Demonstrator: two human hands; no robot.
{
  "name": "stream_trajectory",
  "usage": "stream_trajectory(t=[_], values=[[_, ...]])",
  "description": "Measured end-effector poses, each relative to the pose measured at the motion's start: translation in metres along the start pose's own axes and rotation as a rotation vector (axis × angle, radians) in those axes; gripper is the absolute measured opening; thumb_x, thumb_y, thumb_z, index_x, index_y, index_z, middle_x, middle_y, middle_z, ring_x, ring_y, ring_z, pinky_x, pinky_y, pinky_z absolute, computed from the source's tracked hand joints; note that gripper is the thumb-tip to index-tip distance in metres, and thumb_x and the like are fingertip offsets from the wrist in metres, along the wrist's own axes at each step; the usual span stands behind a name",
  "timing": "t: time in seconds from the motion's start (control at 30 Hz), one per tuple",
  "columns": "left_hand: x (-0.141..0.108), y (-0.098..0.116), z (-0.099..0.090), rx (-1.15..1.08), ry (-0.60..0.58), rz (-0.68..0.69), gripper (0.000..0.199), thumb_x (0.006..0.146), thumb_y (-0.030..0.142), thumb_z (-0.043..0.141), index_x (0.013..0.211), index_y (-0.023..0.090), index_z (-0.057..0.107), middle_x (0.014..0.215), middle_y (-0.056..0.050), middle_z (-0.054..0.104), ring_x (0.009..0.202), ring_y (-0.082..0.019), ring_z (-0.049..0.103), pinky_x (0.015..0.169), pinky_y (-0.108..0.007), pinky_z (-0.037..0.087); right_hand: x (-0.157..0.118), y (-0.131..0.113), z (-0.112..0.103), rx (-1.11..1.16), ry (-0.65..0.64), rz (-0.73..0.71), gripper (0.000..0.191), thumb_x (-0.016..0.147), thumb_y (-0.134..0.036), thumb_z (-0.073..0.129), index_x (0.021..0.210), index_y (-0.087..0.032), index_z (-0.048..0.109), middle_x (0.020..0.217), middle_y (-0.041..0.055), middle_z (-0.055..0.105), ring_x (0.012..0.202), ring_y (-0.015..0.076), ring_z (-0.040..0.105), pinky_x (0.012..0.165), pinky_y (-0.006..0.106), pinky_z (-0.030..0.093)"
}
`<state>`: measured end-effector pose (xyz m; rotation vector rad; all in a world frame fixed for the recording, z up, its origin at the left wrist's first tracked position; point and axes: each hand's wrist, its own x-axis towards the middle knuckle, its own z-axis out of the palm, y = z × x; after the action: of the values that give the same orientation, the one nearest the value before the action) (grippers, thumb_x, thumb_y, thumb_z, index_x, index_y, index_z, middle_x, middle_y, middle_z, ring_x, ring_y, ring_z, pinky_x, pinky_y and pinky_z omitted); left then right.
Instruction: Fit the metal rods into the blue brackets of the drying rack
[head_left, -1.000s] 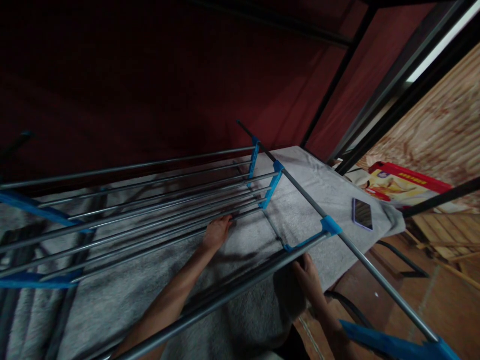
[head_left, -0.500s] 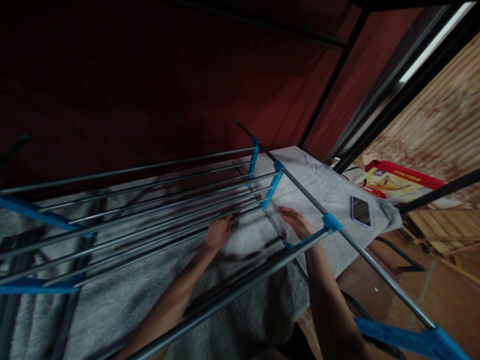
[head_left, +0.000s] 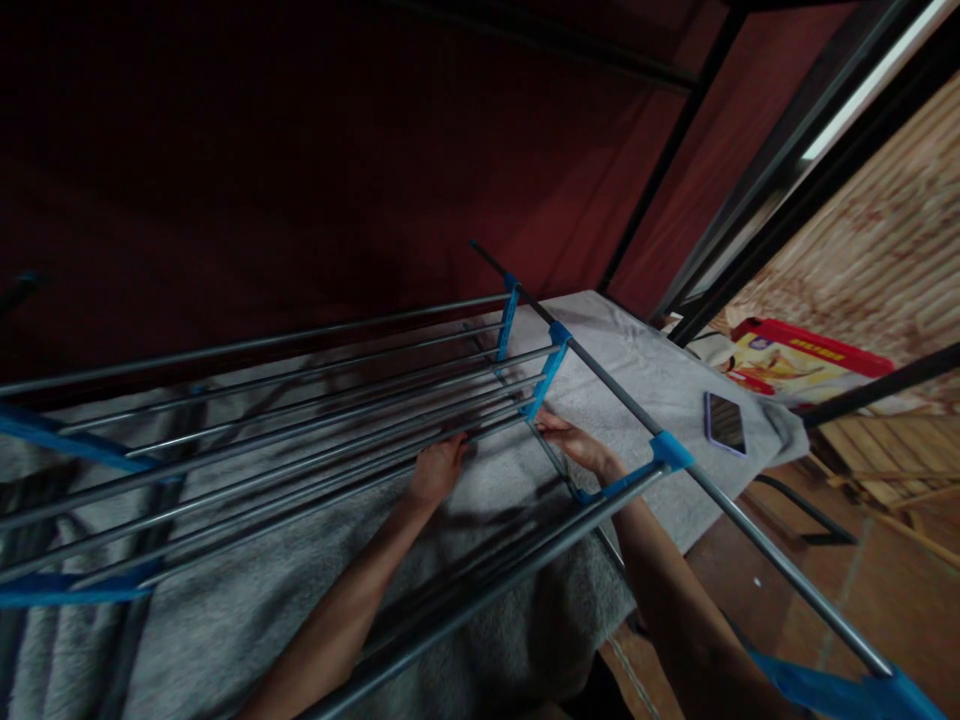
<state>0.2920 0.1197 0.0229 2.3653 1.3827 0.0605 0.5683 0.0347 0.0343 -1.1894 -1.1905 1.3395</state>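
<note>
A rack of grey metal tubes with blue plastic brackets lies in front of me. My left hand (head_left: 439,468) is closed around the lowest metal tube (head_left: 375,487) of the middle tier, close to its right end. That tube runs toward the lower end of a blue bracket (head_left: 553,375). On the bracket's outer side is my right hand (head_left: 576,443), its fingers stretched out and their tips at the bracket's lower end. Whether they press on it I cannot tell. The bracket's top is clipped on a long slanting side pole (head_left: 611,380). Nearer to me, another tube (head_left: 480,600) crosses above my forearms.
The rack stands on a grey fleecy cloth (head_left: 622,325). A phone (head_left: 725,422) lies on it to the right, with a red and yellow box (head_left: 810,355) beyond. Dark frame posts (head_left: 664,170) and a dark red wall (head_left: 337,180) close off the back. A wooden slatted piece (head_left: 885,460) is at right.
My right hand has moved left, bringing its fingertips to the blue bracket's lower end. The left hand keeps its hold on the tube. The view has shifted slightly.
</note>
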Motion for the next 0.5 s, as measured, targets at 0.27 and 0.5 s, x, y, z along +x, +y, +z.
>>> stream_trajectory(t=[0.27, 0.5], values=[[0.0, 0.001, 0.002, 0.019, -0.016, -0.004, 0.04, 0.105, 0.029, 0.037, 0.137, 0.023, 0.061, 0.122, -0.011, 0.074, 0.108, -0.024, 0.071, 0.094, -0.034, 0.051, 0.0, -0.007, 0.005, -0.019, -0.042, 0.002, 0.045, 0.072, -0.024, 0.074, 0.115, -0.016, 0.069, 0.126, 0.0007, 0.072, 0.122, 0.0241, 0.058, 0.119, 0.042, 0.03], [-0.005, 0.005, -0.006, 0.017, -0.019, 0.013, 0.037, 0.104, 0.031, 0.04, 0.132, 0.023, 0.064, 0.122, -0.01, 0.074, 0.106, -0.024, 0.072, 0.093, -0.034, 0.052, -0.004, -0.019, 0.017, 0.022, 0.096, 0.017, 0.03, 0.066, -0.02, 0.077, 0.096, -0.017, 0.073, 0.107, -0.0021, 0.076, 0.122, 0.0247, 0.059, 0.115, 0.039, 0.036]])
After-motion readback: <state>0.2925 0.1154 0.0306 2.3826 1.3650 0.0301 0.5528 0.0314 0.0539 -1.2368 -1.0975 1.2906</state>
